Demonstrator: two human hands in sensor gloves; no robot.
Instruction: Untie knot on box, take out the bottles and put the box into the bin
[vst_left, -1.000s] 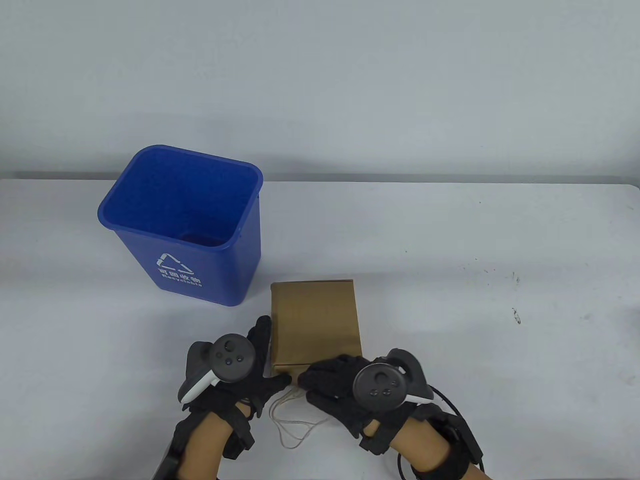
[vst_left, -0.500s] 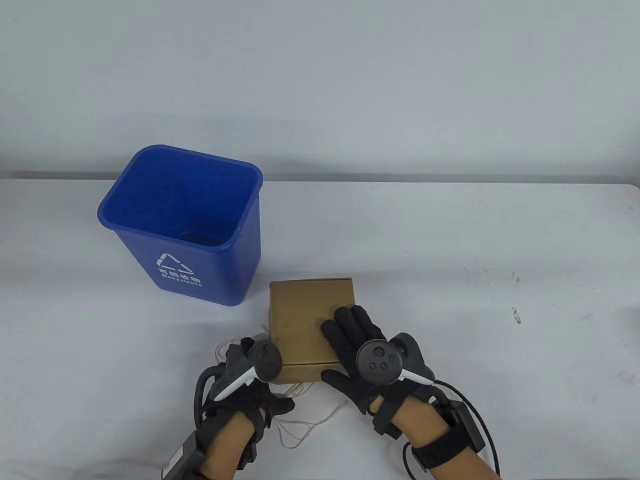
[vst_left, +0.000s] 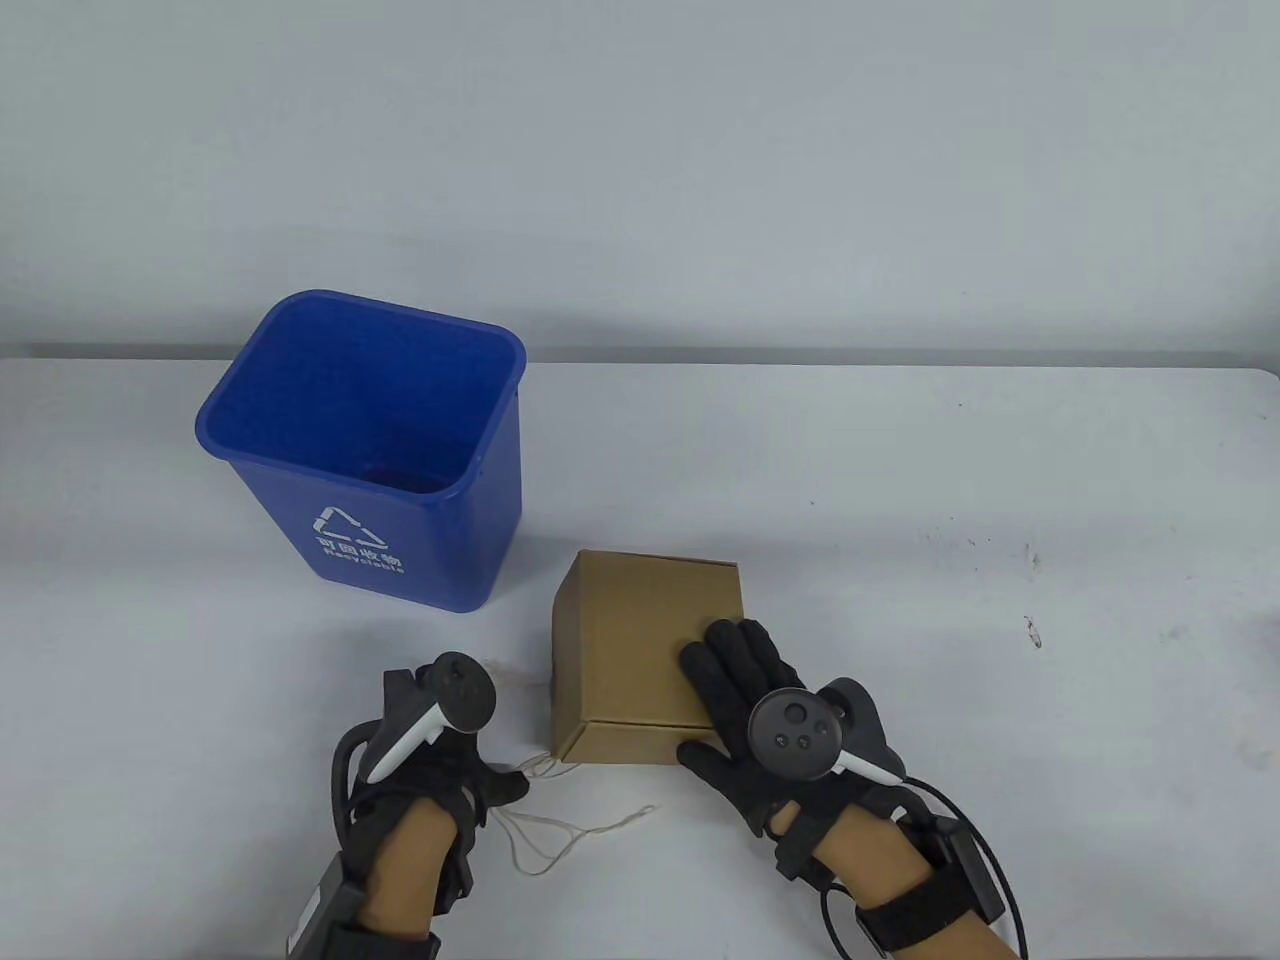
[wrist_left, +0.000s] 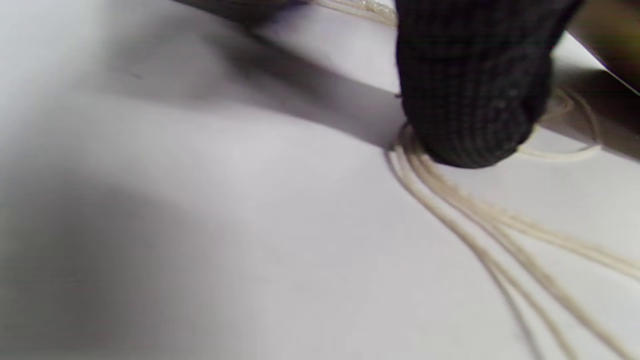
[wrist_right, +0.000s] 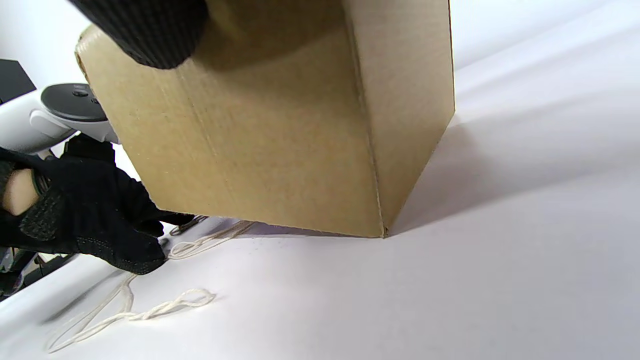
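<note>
The cardboard box (wrist_right: 280, 135) sits tipped on the white tabletop (wrist_right: 500, 280), one edge lifted. The left hand (wrist_right: 95, 220) presses loose string (wrist_right: 150, 312) beside it.

Matt brown cardboard box (vst_left: 645, 640), rough pale twine string (vst_left: 560, 835), glossy blue plastic bin (vst_left: 375, 450), black knit gloves (vst_left: 745, 690), smooth matt white table (vst_left: 1000, 480).
</note>
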